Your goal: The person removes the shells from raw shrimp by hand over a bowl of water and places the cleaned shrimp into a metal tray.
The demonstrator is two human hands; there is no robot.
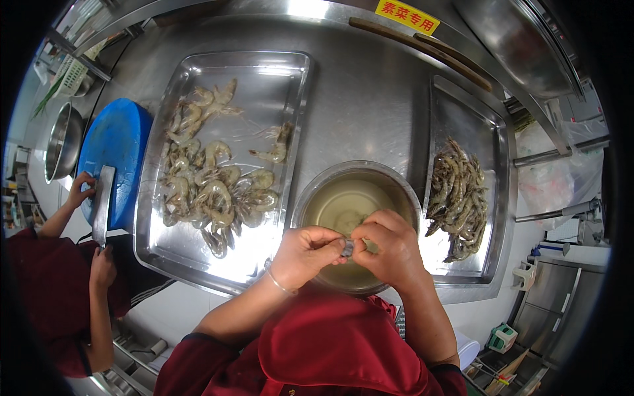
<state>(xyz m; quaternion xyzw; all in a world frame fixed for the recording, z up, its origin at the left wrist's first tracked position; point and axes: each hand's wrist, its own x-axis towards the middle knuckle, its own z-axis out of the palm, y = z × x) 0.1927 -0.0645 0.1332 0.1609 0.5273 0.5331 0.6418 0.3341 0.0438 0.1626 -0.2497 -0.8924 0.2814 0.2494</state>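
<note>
Over a round metal basin [413,198] of cloudy liquid, my left hand [309,255] pinches a small grey shrimp [348,247]. My right hand [389,245] closes its thumb and fingers at the shrimp's other end; my fingers hide much of it. A metal tray [270,89] to the left carries a spread of raw shrimp [215,198], with one shrimp [277,146] apart near its right side. Right of the basin, a second metal tray [455,109] holds a heap of raw shrimp [458,198].
At far left, a co-worker's hands [102,267] hold a cleaver [103,203] by a blue round cutting board [111,133]. A metal bowl [64,143] stands beyond it. Wooden strips [421,49] lie along the steel table's [366,99] back, below a yellow sign [407,16] with writing.
</note>
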